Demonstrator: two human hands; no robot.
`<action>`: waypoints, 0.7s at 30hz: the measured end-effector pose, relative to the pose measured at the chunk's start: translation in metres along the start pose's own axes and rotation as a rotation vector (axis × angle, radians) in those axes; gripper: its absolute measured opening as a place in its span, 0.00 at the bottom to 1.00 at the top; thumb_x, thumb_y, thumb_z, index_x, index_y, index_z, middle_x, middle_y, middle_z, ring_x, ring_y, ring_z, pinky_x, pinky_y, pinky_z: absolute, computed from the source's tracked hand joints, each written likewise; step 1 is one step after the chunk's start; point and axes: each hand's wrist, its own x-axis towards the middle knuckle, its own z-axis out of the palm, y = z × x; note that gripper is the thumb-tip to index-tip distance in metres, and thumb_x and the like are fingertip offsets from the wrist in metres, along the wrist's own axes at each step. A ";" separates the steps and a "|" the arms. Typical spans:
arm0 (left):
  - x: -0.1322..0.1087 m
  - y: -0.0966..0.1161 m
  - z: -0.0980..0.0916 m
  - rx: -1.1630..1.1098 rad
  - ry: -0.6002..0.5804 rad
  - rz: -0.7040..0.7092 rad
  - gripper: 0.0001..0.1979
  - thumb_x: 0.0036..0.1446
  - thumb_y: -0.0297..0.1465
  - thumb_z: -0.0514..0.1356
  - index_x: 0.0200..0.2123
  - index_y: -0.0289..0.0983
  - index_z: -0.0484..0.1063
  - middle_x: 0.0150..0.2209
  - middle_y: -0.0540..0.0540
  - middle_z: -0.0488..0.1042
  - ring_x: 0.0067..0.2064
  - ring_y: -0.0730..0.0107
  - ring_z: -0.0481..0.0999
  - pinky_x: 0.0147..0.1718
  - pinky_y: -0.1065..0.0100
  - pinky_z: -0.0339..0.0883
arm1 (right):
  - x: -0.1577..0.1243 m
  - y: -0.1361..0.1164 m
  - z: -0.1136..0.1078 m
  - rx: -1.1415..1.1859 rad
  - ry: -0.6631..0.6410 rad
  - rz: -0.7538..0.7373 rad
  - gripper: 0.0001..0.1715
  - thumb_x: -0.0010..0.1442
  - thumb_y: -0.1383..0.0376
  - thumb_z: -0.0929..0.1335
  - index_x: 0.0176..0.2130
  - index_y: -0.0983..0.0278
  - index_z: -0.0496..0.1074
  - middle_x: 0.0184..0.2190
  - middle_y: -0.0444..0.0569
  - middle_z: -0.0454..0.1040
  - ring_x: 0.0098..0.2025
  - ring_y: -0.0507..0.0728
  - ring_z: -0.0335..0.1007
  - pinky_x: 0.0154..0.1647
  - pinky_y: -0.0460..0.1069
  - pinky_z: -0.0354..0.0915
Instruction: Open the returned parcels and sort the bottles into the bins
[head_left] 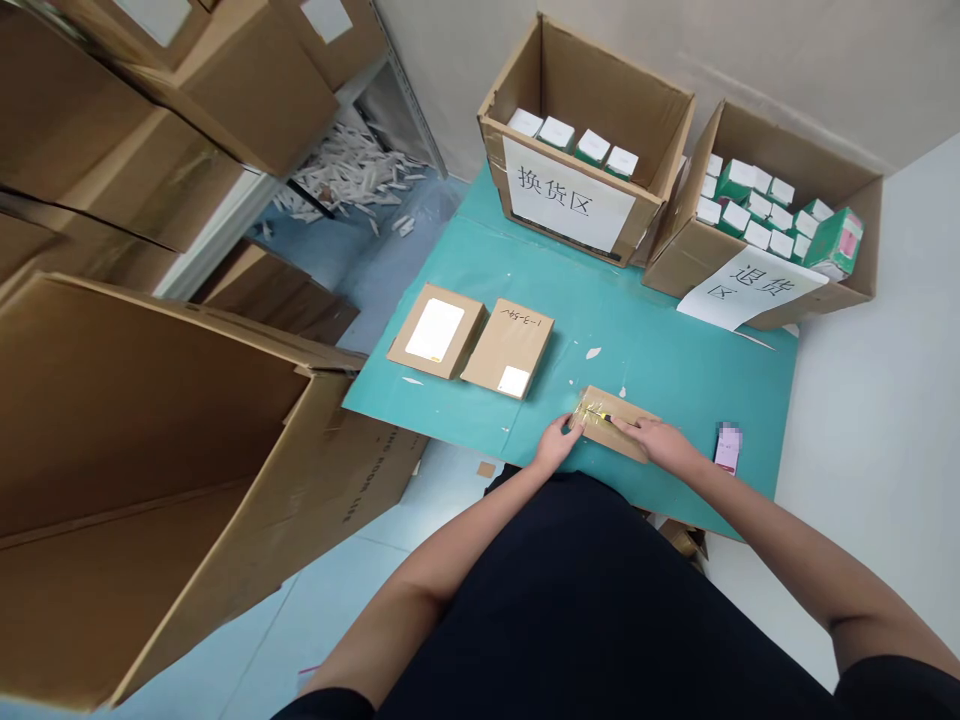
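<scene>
At far left, a large open cardboard carton (150,480) stands on the floor, and white scraps (345,170) lie in a heap beyond it. On the teal-topped table (637,340), two flat cardboard mailers (472,340) sit side by side, touching, with teal surface stretching between them and the work at the near edge.

The left hand (559,443) curls in a narrow hold over the left end of a small taped cardboard parcel (619,425), which lies flat close to the table's near edge. The right hand (652,442) pinches a small yellow-and-black cutter (602,413) against the taped end, its tip hidden by the tape's glare, so the work in hand looks like opening that tape.

Behind, a carton signed 换货区 (585,130) and another signed 退货区 (765,210) hold small white-topped boxes. A blurred card (727,447) lies to the right, near the table's right edge, leaving the right hand little room on that side.
</scene>
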 end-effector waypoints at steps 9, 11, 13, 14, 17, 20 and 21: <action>0.000 0.001 -0.001 0.093 0.001 0.031 0.25 0.58 0.45 0.63 0.53 0.36 0.77 0.54 0.37 0.79 0.58 0.48 0.75 0.61 0.52 0.63 | -0.005 0.017 0.009 0.003 0.017 -0.028 0.46 0.63 0.75 0.62 0.72 0.44 0.51 0.46 0.50 0.76 0.42 0.59 0.73 0.42 0.49 0.63; 0.001 0.001 -0.001 0.094 0.007 0.022 0.24 0.58 0.45 0.64 0.52 0.36 0.78 0.54 0.38 0.79 0.58 0.48 0.75 0.61 0.52 0.64 | -0.007 0.019 0.013 -0.002 0.031 -0.017 0.45 0.62 0.75 0.62 0.72 0.45 0.53 0.45 0.51 0.76 0.42 0.60 0.74 0.40 0.49 0.63; 0.001 0.001 -0.001 0.089 0.013 0.015 0.24 0.57 0.44 0.64 0.52 0.36 0.78 0.53 0.38 0.79 0.58 0.48 0.75 0.61 0.53 0.64 | -0.009 0.020 0.014 -0.019 0.046 -0.016 0.45 0.62 0.75 0.61 0.72 0.46 0.53 0.44 0.51 0.77 0.41 0.60 0.74 0.40 0.49 0.63; 0.001 0.001 -0.001 0.085 0.014 0.014 0.24 0.57 0.44 0.64 0.52 0.36 0.78 0.53 0.38 0.79 0.58 0.48 0.75 0.61 0.53 0.64 | -0.010 0.020 0.014 -0.031 0.049 -0.021 0.44 0.63 0.75 0.60 0.72 0.46 0.53 0.44 0.51 0.77 0.41 0.60 0.74 0.39 0.49 0.63; 0.001 0.002 -0.001 0.080 0.011 0.014 0.24 0.57 0.44 0.64 0.52 0.36 0.78 0.53 0.39 0.80 0.58 0.48 0.75 0.61 0.53 0.64 | -0.012 0.021 0.013 -0.054 0.035 -0.041 0.44 0.64 0.75 0.59 0.72 0.46 0.53 0.44 0.52 0.76 0.41 0.60 0.74 0.38 0.49 0.63; 0.000 0.003 -0.002 0.081 0.015 0.004 0.24 0.57 0.44 0.65 0.52 0.37 0.78 0.52 0.39 0.80 0.58 0.48 0.75 0.61 0.54 0.64 | -0.017 0.025 0.015 -0.044 0.034 -0.028 0.43 0.64 0.76 0.58 0.71 0.45 0.54 0.45 0.52 0.76 0.38 0.59 0.75 0.38 0.50 0.64; 0.000 0.003 -0.002 0.082 0.018 0.001 0.24 0.57 0.44 0.65 0.52 0.37 0.78 0.52 0.39 0.80 0.58 0.48 0.75 0.60 0.54 0.65 | -0.019 0.027 0.017 -0.043 0.036 -0.017 0.43 0.65 0.75 0.58 0.71 0.44 0.54 0.46 0.52 0.76 0.38 0.59 0.75 0.39 0.50 0.64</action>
